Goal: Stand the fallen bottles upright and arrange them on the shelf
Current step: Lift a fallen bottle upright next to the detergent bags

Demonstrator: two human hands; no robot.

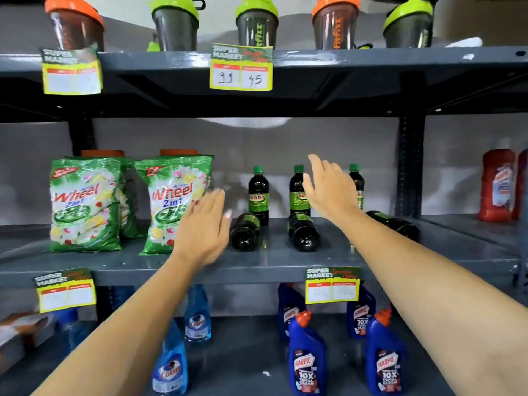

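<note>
**Both hands reach toward the dark bottles on the middle shelf**

While both arms stretch forward in the head view, neither hand holds anything. The left hand (204, 228) hovers over the near edge of the middle shelf (274, 261), its fingers (215, 201) straight and close together, palm turned right; the hand is blurred. It sits just left of the left fallen bottle (245, 231), which lies with its base toward the near edge. The right hand (328, 185) is raised farther in, fingers loosely spread, in front of the upright bottles; whether it touches one cannot be told.

Three dark bottles with green caps stand at the back of the shelf: the left upright bottle (258, 192), the middle upright bottle (298, 190) partly behind the right hand, and the right upright bottle (355, 181), mostly hidden by that hand. The middle fallen bottle (303, 231) lies just in front of the middle upright one. The right fallen bottle (394, 224) lies beyond the right forearm, partly covered by it.

To the left on the same shelf stand two green detergent bags (85, 204). A red bottle (497, 185) stands far right in the next bay. Shaker cups (257, 24) line the top shelf, and blue cleaner bottles (307, 358) fill the lower shelf.
</note>
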